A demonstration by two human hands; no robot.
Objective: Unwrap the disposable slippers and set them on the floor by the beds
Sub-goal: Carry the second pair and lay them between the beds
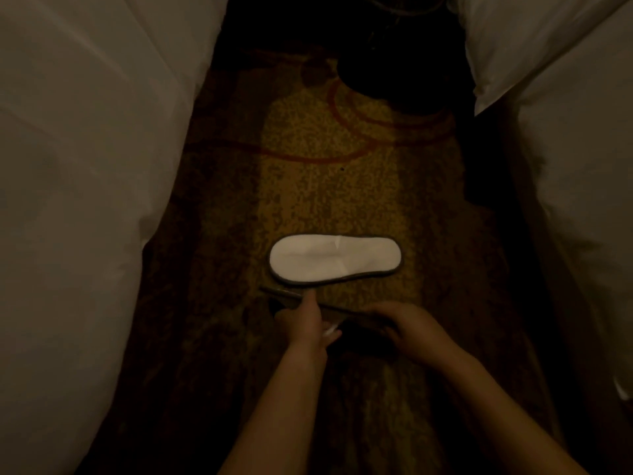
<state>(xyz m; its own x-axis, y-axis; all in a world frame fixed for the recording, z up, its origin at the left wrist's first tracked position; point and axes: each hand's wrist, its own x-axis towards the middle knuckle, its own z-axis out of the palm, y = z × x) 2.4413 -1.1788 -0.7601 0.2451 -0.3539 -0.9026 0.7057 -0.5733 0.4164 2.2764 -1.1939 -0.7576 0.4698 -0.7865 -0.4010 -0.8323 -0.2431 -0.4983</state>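
A white disposable slipper (pixel 334 258) with a dark rim lies flat on the patterned carpet (pixel 308 186) between two beds, its long axis running left to right. Just nearer to me is a second slipper (pixel 346 311), seen edge-on as a thin dark strip, tilted on its side. My left hand (pixel 308 320) grips its left part with the index finger stretched toward the first slipper. My right hand (pixel 407 323) holds its right end. The light is dim, and the second slipper's white face is mostly hidden.
A bed with white linen (pixel 85 166) fills the left side, and another white bed (pixel 565 132) the right. The carpet aisle between them is narrow. A dark rounded object (pixel 394 80) sits at the far end of the aisle.
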